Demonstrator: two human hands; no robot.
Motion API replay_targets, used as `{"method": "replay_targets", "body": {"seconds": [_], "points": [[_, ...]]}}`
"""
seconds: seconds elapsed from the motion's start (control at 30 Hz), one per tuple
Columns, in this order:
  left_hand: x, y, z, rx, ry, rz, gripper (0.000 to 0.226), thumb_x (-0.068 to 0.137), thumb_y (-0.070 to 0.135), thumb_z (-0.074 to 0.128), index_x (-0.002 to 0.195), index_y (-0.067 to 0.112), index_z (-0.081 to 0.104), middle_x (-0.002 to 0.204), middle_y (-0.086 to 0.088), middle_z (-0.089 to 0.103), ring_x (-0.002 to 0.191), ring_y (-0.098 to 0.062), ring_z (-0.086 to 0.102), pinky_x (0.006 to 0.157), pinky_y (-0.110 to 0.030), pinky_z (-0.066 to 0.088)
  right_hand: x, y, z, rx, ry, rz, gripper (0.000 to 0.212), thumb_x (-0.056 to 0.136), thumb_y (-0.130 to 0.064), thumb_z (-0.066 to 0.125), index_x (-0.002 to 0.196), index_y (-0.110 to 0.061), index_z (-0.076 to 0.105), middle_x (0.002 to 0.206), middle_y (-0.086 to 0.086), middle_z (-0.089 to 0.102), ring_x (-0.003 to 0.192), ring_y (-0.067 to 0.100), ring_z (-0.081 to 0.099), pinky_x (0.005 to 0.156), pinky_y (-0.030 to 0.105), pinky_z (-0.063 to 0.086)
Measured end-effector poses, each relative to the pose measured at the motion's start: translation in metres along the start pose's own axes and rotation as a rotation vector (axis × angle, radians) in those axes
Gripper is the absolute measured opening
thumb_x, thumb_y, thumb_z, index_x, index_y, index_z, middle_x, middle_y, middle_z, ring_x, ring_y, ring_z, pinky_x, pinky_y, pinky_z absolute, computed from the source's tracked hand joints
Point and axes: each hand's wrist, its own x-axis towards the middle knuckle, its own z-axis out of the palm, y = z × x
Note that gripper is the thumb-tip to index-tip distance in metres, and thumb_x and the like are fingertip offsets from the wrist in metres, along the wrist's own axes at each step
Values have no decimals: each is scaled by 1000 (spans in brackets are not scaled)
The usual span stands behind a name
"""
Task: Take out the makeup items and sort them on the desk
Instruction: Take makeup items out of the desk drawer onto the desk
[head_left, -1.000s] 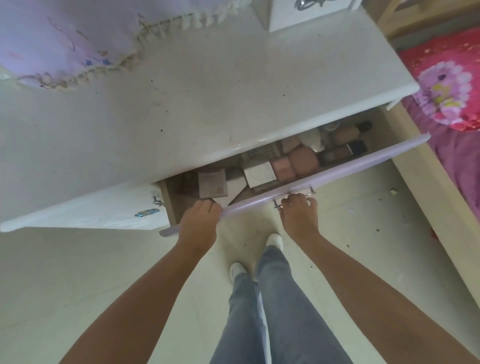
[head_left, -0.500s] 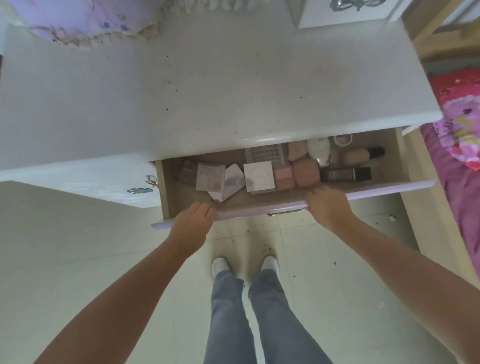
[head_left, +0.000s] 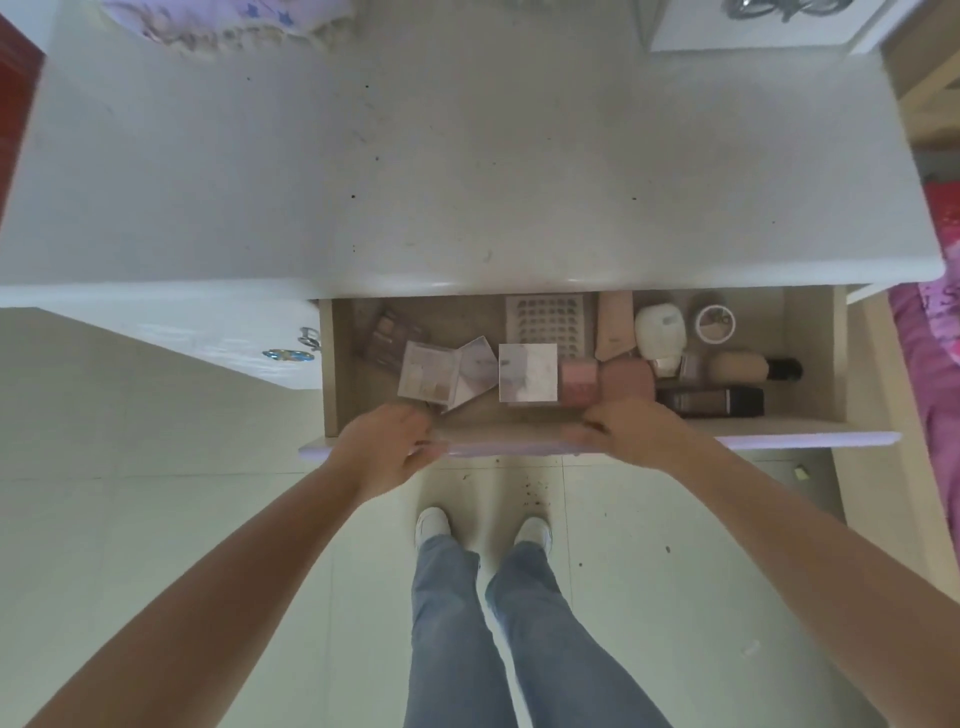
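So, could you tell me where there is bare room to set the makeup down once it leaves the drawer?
The desk top is bare between the fringed cloth and white box. The drawer is crowded, with bare floor only at its right end.

One open drawer (head_left: 810, 358), two hands, two dark-capped bottles, four flat palettes

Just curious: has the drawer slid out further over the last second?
Yes. The drawer has come further out from under the desk edge, toward the person, showing more makeup.
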Motion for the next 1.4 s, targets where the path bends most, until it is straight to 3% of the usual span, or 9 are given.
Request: {"method": "replay_targets", "body": {"seconds": [0.13,0.23,0.4,0.5,0.63,0.9,1.07,1.2,1.4], "points": [[39,0,3,0,-13,-195,48,91,17,50,136,9,33,137,-9,42,126,-26,38,96,-33,39,45,-22,1,-165,328,-44,61,78,-47,64,126,-15,47,130,9,49,118,27,47,94,37,42],[68,1,9,106,-77,-301,72,87,9,54,144,6,11,150,-12,18,139,-28,20,108,-37,29,78,-28,15,-376,462,4,96,23,-43,87,110,-17,54,100,9,66,87,28,65,70,38,54],[89,-17,19,280,48,-154,64,33,20,91,89,-1,71,88,-18,70,81,-26,69,62,-29,56,100,-23,17,-407,592,-99,77,18,-26,82,91,-10,70,80,8,67,66,24,65,54,28,53],[87,-20,17,179,-85,-194,76,53,30,86,116,-2,57,113,-19,60,103,-29,61,79,-31,53,95,-20,14,-344,582,-154,85,14,-37,81,94,-9,69,80,6,67,65,23,65,54,27,54],[49,-33,0,34,80,-146,90,25,46,84,101,2,59,86,-12,67,72,-28,66,59,-28,55,78,-45,0,-184,620,-237,82,35,-46,72,110,-15,58,80,7,63,64,22,62,51,23,49],[-34,-171,-73,131,388,-319,64,75,44,47,115,-6,41,100,-27,64,97,-31,42,88,-35,35,128,-193,-62,-271,983,-465,56,70,-44,41,122,-23,41,107,16,39,88,27,38,75,35,49],[-51,-274,-117,139,204,-390,89,47,25,89,118,-4,44,103,-29,61,97,-41,56,73,-44,55,193,-303,-94,-360,1022,-413,55,70,-44,32,119,-20,40,104,19,53,88,26,36,72,33,51],[-53,-334,-130,40,40,-322,75,87,33,58,145,8,17,148,-11,21,139,-28,16,113,-33,23,233,-359,-105,-420,975,-436,54,68,-44,34,114,-20,45,95,17,65,84,29,47,67,32,52],[-58,-382,-133,-75,-28,-209,73,88,32,58,146,17,17,150,-1,17,140,-18,11,111,-24,18,258,-371,-104,-488,871,-531,53,72,-48,35,117,-21,42,103,10,43,87,23,42,70,30,53]]}}
